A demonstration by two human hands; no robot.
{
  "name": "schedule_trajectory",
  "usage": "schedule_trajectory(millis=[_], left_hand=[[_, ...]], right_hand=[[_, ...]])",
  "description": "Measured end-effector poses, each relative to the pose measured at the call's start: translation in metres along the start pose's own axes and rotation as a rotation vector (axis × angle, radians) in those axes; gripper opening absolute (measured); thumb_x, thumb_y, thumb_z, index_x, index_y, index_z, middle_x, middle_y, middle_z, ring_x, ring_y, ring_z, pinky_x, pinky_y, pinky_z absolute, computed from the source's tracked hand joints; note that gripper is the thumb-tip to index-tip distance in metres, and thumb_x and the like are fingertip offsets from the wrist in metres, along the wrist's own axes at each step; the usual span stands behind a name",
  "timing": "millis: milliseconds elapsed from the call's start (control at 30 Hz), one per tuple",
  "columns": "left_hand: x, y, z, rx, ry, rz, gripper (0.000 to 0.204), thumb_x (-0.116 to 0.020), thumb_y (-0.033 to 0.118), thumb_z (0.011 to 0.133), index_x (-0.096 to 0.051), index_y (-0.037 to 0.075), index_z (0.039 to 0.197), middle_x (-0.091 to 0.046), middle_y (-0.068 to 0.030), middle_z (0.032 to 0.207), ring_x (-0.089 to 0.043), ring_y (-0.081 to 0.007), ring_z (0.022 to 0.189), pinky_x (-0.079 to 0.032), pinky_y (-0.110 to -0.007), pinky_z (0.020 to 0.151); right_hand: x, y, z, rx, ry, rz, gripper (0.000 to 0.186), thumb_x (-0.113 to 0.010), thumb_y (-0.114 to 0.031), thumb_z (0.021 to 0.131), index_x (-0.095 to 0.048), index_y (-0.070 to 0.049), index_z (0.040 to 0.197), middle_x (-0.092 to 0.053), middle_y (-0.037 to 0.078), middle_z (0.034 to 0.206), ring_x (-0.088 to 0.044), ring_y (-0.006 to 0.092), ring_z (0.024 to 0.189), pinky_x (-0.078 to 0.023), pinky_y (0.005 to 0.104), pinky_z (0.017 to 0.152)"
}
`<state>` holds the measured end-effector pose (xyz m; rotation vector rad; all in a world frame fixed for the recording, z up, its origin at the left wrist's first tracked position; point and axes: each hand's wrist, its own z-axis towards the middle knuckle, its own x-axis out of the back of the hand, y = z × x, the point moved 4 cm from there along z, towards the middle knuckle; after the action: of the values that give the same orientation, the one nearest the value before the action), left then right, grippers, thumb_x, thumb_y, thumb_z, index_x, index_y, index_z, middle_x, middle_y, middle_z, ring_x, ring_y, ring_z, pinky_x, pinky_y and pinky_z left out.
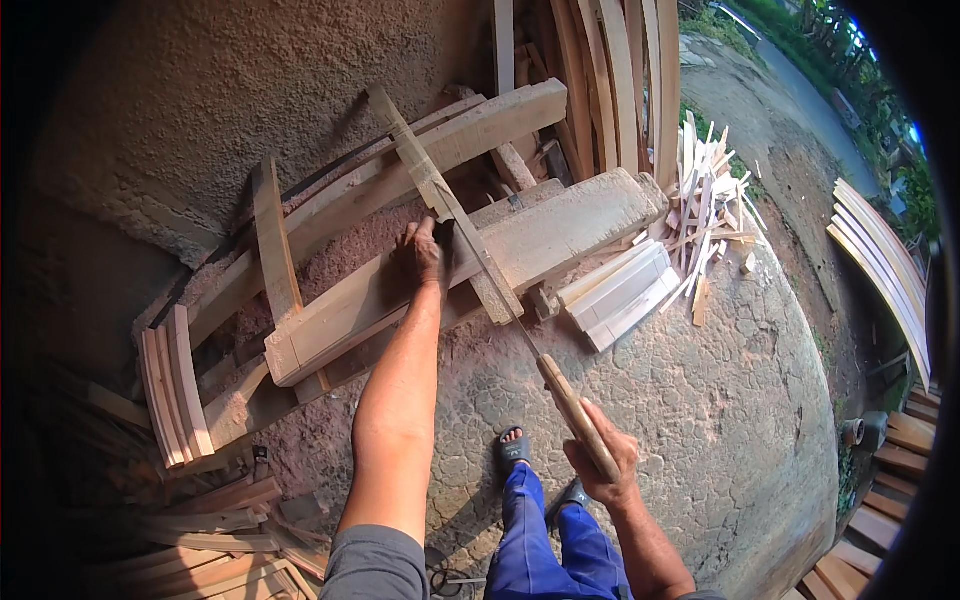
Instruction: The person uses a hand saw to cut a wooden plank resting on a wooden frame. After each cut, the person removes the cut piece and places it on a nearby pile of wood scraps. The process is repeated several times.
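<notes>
A long wooden handle (585,425) is wrapped in the fingers of my right hand (607,455). From its far end a thin metal blade (528,338) runs forward, seen nearly edge-on, along a narrow wooden strip (425,175); I cannot tell the tool's exact kind. The strip lies slantwise across a thick timber beam (560,232) and reaches past it at both ends. My left hand (424,250) is closed at the strip's left edge, fingers curled over it near the middle. What lies under those fingertips is dark and partly hidden.
Sawdust-covered beams (505,125) lie behind, by a rough wall (250,90). Curved boards (620,90) lean upright at the back. Thin offcuts (710,190) are heaped at right, beside grooved wooden pieces (620,290). Curved slats (175,390) stand at left; more wood (215,560) lies below.
</notes>
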<state>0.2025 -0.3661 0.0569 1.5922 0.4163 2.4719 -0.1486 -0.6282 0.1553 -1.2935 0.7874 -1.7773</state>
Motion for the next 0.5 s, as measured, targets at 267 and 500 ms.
schedule_trajectory(millis=[267,500], left_hand=[[-0.007,0.013,-0.002,-0.044,0.038,-0.114,0.012,-0.054,0.019,0.088,-0.065,0.014,0.087,-0.065,-0.0074,0.097,-0.060,-0.0353,0.101,-0.047,-0.051,0.083],[-0.005,0.004,-0.002,0.022,-0.010,-0.012,0.016,-0.059,0.031,0.094,-0.066,0.018,0.088,-0.066,-0.0048,0.098,-0.060,-0.0344,0.099,-0.047,-0.054,0.078]], right_hand=[[-0.025,0.004,0.063,-0.112,0.012,0.141,0.060,-0.078,-0.011,0.082,-0.058,-0.003,0.138,-0.069,0.022,0.123,-0.074,0.0315,0.101,-0.058,0.0352,0.082],[0.012,0.000,-0.030,-0.046,0.037,0.055,0.057,-0.074,-0.008,0.082,-0.058,0.005,0.135,-0.073,0.022,0.109,-0.074,0.0268,0.082,-0.057,0.0328,0.076]])
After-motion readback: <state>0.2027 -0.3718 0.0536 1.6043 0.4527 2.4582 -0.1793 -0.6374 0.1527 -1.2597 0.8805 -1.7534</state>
